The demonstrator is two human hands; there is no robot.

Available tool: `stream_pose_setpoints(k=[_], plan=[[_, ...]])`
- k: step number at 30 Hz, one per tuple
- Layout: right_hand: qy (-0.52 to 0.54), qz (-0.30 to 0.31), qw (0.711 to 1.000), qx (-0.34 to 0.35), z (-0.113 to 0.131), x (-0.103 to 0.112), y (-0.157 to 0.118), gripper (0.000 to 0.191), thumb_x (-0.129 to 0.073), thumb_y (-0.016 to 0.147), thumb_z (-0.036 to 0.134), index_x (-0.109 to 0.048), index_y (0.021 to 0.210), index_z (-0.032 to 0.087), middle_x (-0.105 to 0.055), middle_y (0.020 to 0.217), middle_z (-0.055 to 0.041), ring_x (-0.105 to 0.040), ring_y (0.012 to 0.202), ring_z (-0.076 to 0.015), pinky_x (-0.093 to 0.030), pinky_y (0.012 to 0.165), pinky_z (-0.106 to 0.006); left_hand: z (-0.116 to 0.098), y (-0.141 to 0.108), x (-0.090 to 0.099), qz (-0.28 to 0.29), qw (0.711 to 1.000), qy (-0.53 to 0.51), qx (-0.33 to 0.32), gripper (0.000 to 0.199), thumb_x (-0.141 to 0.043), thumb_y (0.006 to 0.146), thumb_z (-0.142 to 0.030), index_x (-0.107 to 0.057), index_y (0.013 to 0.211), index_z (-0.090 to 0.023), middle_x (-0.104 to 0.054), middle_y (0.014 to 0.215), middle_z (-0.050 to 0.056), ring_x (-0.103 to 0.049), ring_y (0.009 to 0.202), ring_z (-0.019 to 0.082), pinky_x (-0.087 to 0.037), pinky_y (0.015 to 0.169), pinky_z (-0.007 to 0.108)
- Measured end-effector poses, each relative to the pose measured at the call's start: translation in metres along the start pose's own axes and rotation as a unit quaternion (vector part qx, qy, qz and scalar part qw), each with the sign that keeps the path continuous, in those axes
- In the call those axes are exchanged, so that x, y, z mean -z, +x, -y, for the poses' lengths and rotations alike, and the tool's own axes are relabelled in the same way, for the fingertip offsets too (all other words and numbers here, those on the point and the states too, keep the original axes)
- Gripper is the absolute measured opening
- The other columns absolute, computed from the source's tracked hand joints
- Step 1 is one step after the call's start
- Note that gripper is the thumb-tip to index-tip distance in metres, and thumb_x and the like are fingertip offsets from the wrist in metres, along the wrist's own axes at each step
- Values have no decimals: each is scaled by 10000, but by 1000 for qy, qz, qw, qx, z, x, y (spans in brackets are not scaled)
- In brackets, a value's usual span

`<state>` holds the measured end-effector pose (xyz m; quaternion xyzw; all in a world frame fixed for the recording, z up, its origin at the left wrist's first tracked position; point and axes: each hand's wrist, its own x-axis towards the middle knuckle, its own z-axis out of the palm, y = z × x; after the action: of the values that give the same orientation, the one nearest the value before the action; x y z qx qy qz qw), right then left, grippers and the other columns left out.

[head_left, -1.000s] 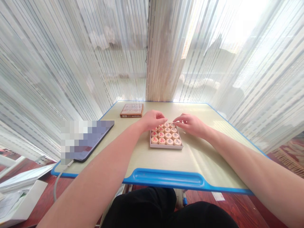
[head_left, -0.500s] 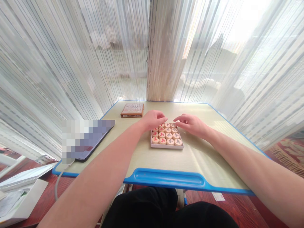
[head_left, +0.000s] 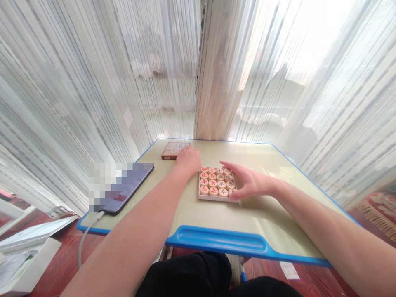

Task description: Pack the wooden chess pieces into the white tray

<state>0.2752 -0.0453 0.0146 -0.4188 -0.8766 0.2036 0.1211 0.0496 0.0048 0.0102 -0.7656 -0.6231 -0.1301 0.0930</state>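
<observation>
A shallow white box (head_left: 216,199) sits on the small table, filled with rows of round wooden Chinese chess pieces (head_left: 212,182) marked in red and black characters. My right hand (head_left: 250,181) is at its right side with thumb and fingers spread wide; the thumb is over the near right corner and the fingertips are by the far right corner. Further back on the left lies the brown printed box lid (head_left: 171,149). My left hand (head_left: 187,159) reaches to the lid's right end, fingers stretched over it and covering that part. Whether they touch it I cannot tell.
A dark tablet (head_left: 130,189) with a white cable (head_left: 81,247) lies at the table's left edge. The blue table rim has a moulded tray (head_left: 221,239) in front. Sheer striped curtains (head_left: 154,74) hang behind. An open white box (head_left: 31,264) stands lower left.
My left hand has left the chess pieces and moved away and left to the lid. My right hand has spread and come down along the box's right side. The view has shifted slightly.
</observation>
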Motion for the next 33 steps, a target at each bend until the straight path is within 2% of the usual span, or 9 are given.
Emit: stream_pose_setpoints(k=[4,7,10,12,15,17,20,26,33], plan=[[-4,1,1000,0,-1,2,0,1056,-725,565,553,-251,1438,195,-371,1423,-139,-367,1279,-352,-322,1065,-500,-1,0,0,3,1000,-4,-19,342,-362,850,-219,-606,1073,-132,-570,1150,151,-490,1114,264,-406,939,376],[30,9,999,-8,-1,7,-1,846,-621,698,558,-313,1413,226,-413,1404,-107,-397,1267,-321,-340,1057,-479,-2,1,0,10,999,-10,-38,343,-371,850,-242,-610,1075,-141,-568,1165,144,-486,1125,264,-397,955,382],[79,18,997,-10,0,11,-2,667,-480,818,530,-333,1400,240,-441,1389,-82,-437,1245,-279,-363,1047,-449,0,1,0,15,1000,-6,-17,349,-359,860,-254,-610,1077,-146,-566,1168,148,-501,1115,266,-404,942,384],[69,28,997,-6,-1,10,-2,780,-563,756,537,-295,1419,224,-423,1400,-94,-427,1250,-290,-361,1048,-451,1,1,-1,27,1000,-3,2,355,-350,865,-257,-602,1089,-145,-571,1155,153,-518,1096,271,-416,919,384],[-1,31,999,11,-3,5,-3,1093,-731,557,542,-214,1450,181,-364,1427,-140,-366,1282,-341,-323,1066,-478,1,0,-1,60,998,-8,10,356,-351,867,-264,-588,1108,-152,-593,1114,146,-549,1049,268,-439,874,371],[-34,19,999,30,-3,2,-3,1174,-757,496,553,-196,1456,178,-352,1429,-154,-352,1286,-357,-314,1065,-488,1,0,-2,72,997,-19,3,360,-347,869,-268,-585,1114,-155,-595,1115,142,-555,1040,266,-450,853,365],[-39,-2,998,45,-2,-1,-3,1148,-753,506,548,-208,1453,197,-377,1414,-143,-385,1266,-346,-343,1047,-473,0,1,-4,71,997,-39,-8,364,-334,871,-258,-580,1121,-161,-575,1162,138,-543,1069,258,-453,853,359],[-37,-35,999,20,-2,-2,0,1054,-739,541,523,-265,1431,216,-395,1402,-127,-409,1252,-326,-352,1047,-461,1,3,-7,63,996,-54,-26,367,-320,878,-254,-577,1116,-146,-571,1177,139,-530,1101,247,-425,914,360],[-44,-42,998,14,-3,-3,1,983,-709,574,539,-306,1412,219,-396,1398,-118,-408,1254,-322,-351,1051,-456,0,3,-7,68,996,-52,-25,356,-338,873,-223,-561,1130,-118,-574,1193,151,-489,1162,244,-403,948,344]])
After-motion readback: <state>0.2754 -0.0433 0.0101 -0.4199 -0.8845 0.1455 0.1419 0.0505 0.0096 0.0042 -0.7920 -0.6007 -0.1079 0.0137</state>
